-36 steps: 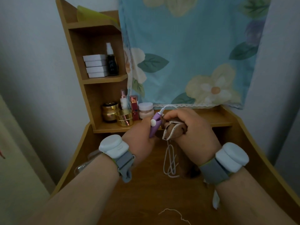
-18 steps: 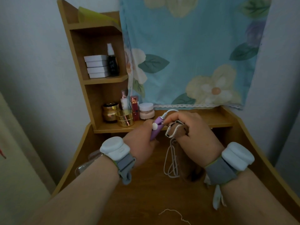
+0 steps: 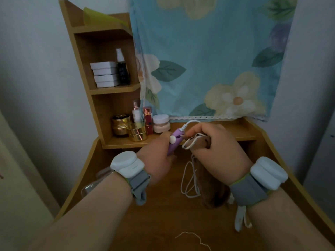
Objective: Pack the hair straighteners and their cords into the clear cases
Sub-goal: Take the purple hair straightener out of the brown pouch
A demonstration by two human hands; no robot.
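My left hand [image 3: 155, 156] grips a small purple hair straightener [image 3: 175, 142] with a white button, held above the wooden desk [image 3: 163, 223]. Its white cord [image 3: 189, 180] arcs out of the top and hangs in loops below my hands. My right hand [image 3: 215, 149] holds the open mouth of a brown case [image 3: 213, 192] with a pale trimmed rim, right beside the straightener's tip; the case hangs down to the desk. Another clear case [image 3: 94, 185] lies at the desk's left edge, mostly hidden by my left arm.
A corner shelf [image 3: 108, 91] on the left holds white boxes [image 3: 105, 74], a dark spray bottle [image 3: 122, 69], gold jars [image 3: 126, 127] and cosmetics. A floral blue cloth [image 3: 208, 57] hangs behind. A thin white thread [image 3: 192, 236] lies on the near desk.
The straightener has tilted and slid slightly right toward the case mouth. My right hand has spread the case's opening wider; the cord loops hang much as before.
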